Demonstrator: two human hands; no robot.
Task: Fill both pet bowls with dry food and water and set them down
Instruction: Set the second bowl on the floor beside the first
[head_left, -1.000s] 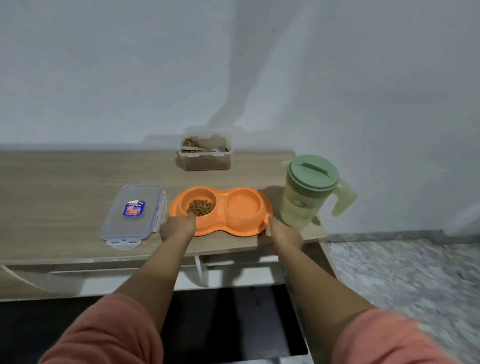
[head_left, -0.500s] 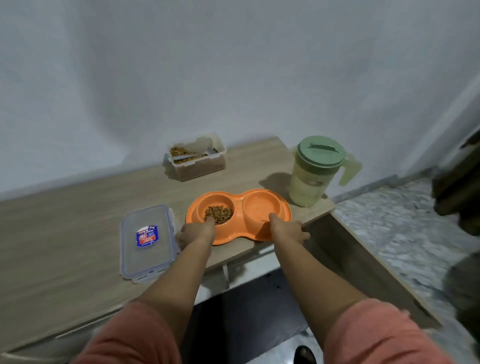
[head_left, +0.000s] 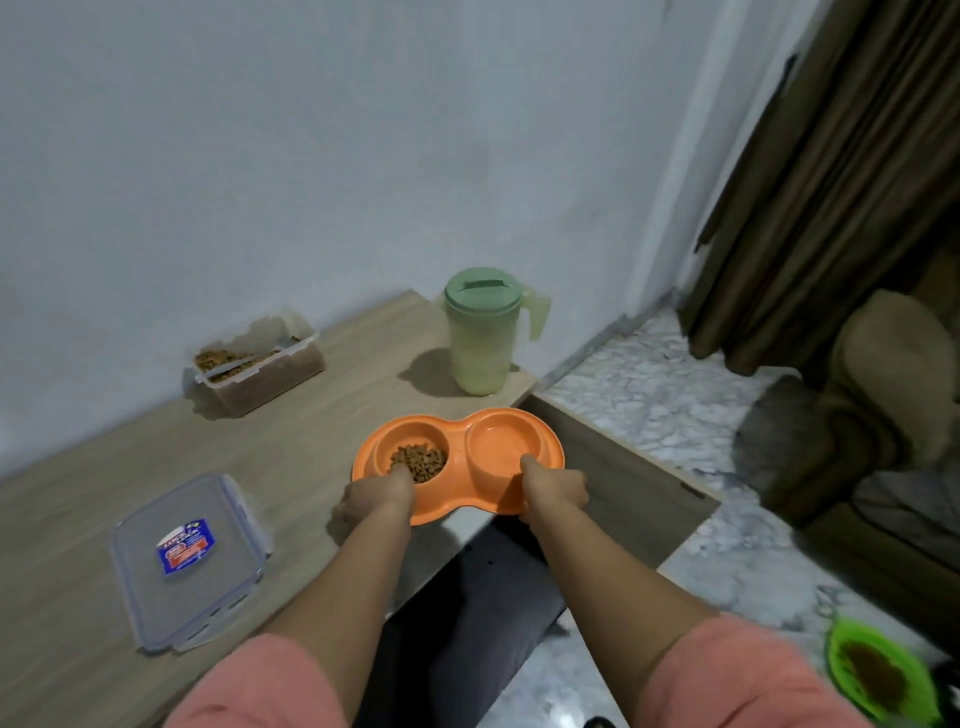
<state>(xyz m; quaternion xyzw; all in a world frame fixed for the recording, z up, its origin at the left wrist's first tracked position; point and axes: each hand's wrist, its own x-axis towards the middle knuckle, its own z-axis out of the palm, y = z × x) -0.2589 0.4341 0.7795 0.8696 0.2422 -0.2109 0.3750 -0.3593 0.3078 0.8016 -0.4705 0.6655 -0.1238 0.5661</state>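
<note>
One orange double pet bowl is held over the near right corner of the wooden table, partly past its edge. The left hand grips the rim by the kibble well, thumb over the lip; the right hand grips the rim by the water well. Stiff, light plastic, likely slippery; carried level, since the water may slosh. Two wells, one green-lidded pitcher, one kibble container, one loose lid, one green dish on the floor.
</note>
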